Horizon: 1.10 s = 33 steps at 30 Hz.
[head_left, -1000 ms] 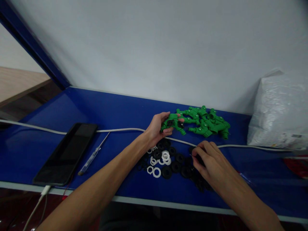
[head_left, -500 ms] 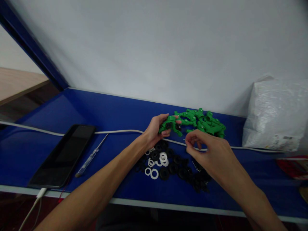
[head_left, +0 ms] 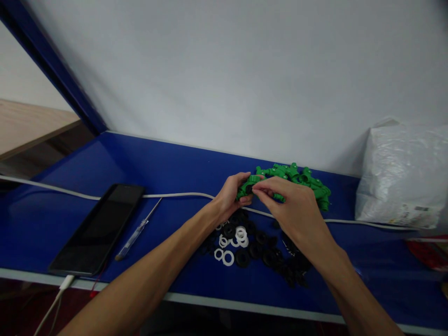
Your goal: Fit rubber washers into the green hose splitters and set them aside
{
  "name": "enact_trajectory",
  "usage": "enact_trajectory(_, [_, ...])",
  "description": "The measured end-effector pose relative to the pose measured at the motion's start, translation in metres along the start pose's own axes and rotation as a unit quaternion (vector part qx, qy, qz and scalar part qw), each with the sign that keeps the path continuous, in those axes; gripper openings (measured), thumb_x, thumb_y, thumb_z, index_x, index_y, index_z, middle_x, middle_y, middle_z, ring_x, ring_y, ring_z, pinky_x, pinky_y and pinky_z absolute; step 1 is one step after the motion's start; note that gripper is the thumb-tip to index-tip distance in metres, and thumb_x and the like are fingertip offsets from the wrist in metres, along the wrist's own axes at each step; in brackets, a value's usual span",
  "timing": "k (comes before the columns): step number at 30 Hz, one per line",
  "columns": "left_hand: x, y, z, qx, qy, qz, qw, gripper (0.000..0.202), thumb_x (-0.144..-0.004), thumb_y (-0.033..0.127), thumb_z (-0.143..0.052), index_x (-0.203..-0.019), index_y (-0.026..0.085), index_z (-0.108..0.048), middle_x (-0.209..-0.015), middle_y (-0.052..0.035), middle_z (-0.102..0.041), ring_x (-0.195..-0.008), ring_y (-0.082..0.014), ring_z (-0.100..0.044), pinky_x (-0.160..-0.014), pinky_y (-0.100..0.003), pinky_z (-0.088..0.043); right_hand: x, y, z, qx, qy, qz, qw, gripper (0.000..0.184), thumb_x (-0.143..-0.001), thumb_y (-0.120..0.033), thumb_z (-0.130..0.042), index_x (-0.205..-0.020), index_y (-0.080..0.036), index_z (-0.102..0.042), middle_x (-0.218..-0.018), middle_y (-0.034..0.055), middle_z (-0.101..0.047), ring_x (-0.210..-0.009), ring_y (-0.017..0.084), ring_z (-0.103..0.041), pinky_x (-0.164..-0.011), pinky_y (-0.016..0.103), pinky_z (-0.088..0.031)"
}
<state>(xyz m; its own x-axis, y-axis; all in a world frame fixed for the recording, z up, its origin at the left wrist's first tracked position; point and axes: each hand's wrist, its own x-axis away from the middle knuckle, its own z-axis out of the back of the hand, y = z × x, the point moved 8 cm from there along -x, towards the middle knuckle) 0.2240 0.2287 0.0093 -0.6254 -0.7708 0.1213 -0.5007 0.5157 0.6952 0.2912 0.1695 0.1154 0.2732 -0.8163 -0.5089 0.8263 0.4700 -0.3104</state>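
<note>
My left hand grips a green plastic pipe fitting with a black part on it. At that black part are the fingertips of my right hand, pinched together; whatever they hold is too small and covered to make out. Behind both hands lies a pile of similar green fittings, partly covered by the right hand. Just below them on the blue table are white plastic rings and black rings. Small dark and shiny pieces lie under the right wrist.
A white cable runs across the blue table, passing behind a black phone. A clear-handled screwdriver lies beside the phone. To the right, a white plastic-wrapped package leans near the wall, with a red item at the edge.
My right hand has moved left and up to the green fitting, bringing a tiny pale piece seen earlier at its fingertips. The left hand keeps its hold. The view has shifted slightly.
</note>
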Motion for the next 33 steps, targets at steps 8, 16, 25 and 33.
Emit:
enact_trajectory(8, [0.0,0.002,0.001,-0.01,0.017,0.003,1.0,0.028,-0.093,0.03,-0.045,-0.082,0.012,-0.062,-0.061,0.0011,-0.046,-0.039,-0.0035,-0.029,-0.04,-0.017,-0.02,-0.004,0.012,-0.009,-0.081,-0.006,-0.047,0.996,0.017,-0.088,-0.017,-0.063,-0.08,-0.024,-0.076,-0.088,0.0037,-0.079,-0.083,0.023,-0.074,-0.078,0.036,-0.055])
enact_trajectory(16, [0.004,0.005,-0.002,-0.072,0.037,-0.009,0.997,0.026,-0.091,0.034,-0.048,-0.076,0.015,-0.056,-0.059,0.0032,-0.042,-0.04,-0.0039,-0.026,-0.041,-0.017,-0.017,-0.008,0.049,-0.028,-0.276,-0.066,-0.192,0.94,0.014,-0.072,-0.029,-0.077,-0.078,-0.021,-0.067,-0.068,-0.001,-0.068,-0.063,0.018,-0.064,-0.061,0.032,-0.05])
enact_trajectory(25, [0.004,0.001,-0.005,-0.074,0.044,0.008,0.996,0.026,-0.089,0.037,-0.05,-0.079,0.015,-0.057,-0.057,0.0048,-0.039,-0.04,-0.0044,-0.026,-0.042,-0.019,-0.016,-0.013,0.054,-0.038,-0.32,-0.166,-0.204,0.91,0.021,-0.073,-0.019,-0.075,-0.086,-0.021,-0.059,-0.067,-0.0065,-0.049,-0.06,0.013,-0.046,-0.056,0.028,-0.038])
enact_trajectory(33, [0.007,-0.001,-0.003,-0.055,0.056,0.022,0.997,0.023,-0.091,0.033,-0.048,-0.08,0.015,-0.055,-0.057,0.0061,-0.037,-0.039,-0.0038,-0.022,-0.042,-0.018,-0.017,-0.012,0.054,-0.044,-0.34,-0.191,-0.22,0.894,0.021,-0.076,-0.019,-0.074,-0.086,-0.021,-0.055,-0.066,-0.0078,-0.045,-0.061,0.013,-0.043,-0.058,0.028,-0.036])
